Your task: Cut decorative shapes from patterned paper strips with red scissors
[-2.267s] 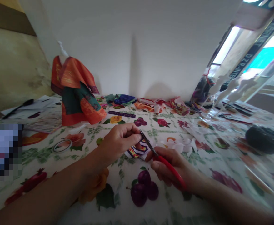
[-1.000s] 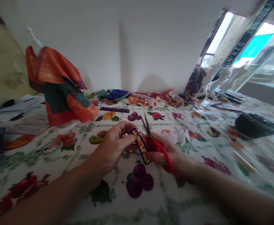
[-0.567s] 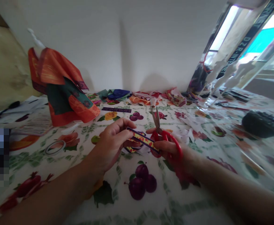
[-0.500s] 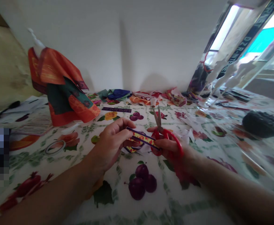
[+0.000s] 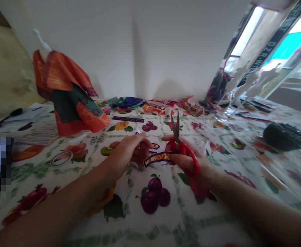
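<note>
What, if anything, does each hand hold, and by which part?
Right hand: red-handled metal scissors by the handles, plus yellow, dark-bordered strip by its right end. Left hand: cannot tell.

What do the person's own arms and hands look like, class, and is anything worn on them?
The left hand and right hand are ungloved. The left forearm and right forearm are bare, with no sleeve, watch or bracelet showing. Rings can't be ruled out: some fingers are hidden or blurred.
</note>
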Demonstrator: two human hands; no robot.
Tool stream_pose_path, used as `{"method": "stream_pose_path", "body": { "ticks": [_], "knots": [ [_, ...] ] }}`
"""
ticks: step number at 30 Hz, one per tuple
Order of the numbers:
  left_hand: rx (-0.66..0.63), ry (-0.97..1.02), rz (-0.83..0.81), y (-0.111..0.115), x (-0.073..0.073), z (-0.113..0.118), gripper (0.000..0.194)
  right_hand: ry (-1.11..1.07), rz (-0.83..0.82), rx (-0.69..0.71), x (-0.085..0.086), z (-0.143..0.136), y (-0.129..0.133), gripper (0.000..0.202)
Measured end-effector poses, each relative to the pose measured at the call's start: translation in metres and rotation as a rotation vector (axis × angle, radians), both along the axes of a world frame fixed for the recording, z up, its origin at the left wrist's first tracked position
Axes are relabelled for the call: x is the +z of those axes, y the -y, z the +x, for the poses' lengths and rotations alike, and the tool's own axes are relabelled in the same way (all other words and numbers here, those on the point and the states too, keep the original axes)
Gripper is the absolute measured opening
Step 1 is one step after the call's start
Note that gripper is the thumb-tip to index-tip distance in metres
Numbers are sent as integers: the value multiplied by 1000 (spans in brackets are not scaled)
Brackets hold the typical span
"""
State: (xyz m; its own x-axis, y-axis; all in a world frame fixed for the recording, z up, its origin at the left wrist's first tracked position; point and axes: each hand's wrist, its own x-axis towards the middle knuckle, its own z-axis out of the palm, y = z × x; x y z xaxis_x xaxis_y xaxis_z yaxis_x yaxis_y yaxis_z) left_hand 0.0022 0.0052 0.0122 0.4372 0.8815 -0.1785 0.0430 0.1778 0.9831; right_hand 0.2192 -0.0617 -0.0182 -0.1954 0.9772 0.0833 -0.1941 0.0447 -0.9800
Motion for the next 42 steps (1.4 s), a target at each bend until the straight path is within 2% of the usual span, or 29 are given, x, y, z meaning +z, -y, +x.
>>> {"method": "stream_pose_path", "body": {
  "ticks": [2, 4, 5, 8, 11, 15, 18, 23, 25, 28, 31, 37, 42],
  "knots": [
    [-20, -89, 220, 3, 0, -1, 40, 17, 0, 42, 5, -1, 2, 44],
    [-112, -98, 340, 8, 0, -1, 29, 16, 15, 90, 8, -3, 4, 44],
    [-181, -81, 333, 10, -1, -1, 25, 13, 24, 109, 7, -4, 4, 43],
    [-337, -92, 273, 12, -6, 0, 34, 25, 40, 101, 3, -5, 4, 42],
    [-378, -157, 280, 9, -12, -1, 33, 69, 52, 77, -2, -6, 3, 42],
    [-406, -148, 274, 5, -13, -2, 17, 96, 45, 59, -2, -6, 4, 44],
    [-454, -168, 287, 3, -9, -3, 24, 114, 50, 5, 1, -5, 4, 45],
    [-333, -189, 424, 0, -1, -5, 24, 108, 39, -42, 4, -4, 3, 48],
    [-338, -181, 387, -1, 0, -6, 23, 101, 49, -70, 5, -4, 2, 49],
    [-417, -172, 287, -3, 0, -8, 19, 111, 35, -112, 6, -5, 1, 47],
    [-449, -139, 260, -5, 0, -9, 13, 116, 7, -148, 8, -6, 2, 45],
    [-381, -76, 196, -7, 2, -11, 16, 71, -8, -118, 7, -5, 2, 46],
    [-333, 92, 113, -7, -2, -11, 22, 27, -1, -126, 6, -5, 2, 44]
  ]
}}
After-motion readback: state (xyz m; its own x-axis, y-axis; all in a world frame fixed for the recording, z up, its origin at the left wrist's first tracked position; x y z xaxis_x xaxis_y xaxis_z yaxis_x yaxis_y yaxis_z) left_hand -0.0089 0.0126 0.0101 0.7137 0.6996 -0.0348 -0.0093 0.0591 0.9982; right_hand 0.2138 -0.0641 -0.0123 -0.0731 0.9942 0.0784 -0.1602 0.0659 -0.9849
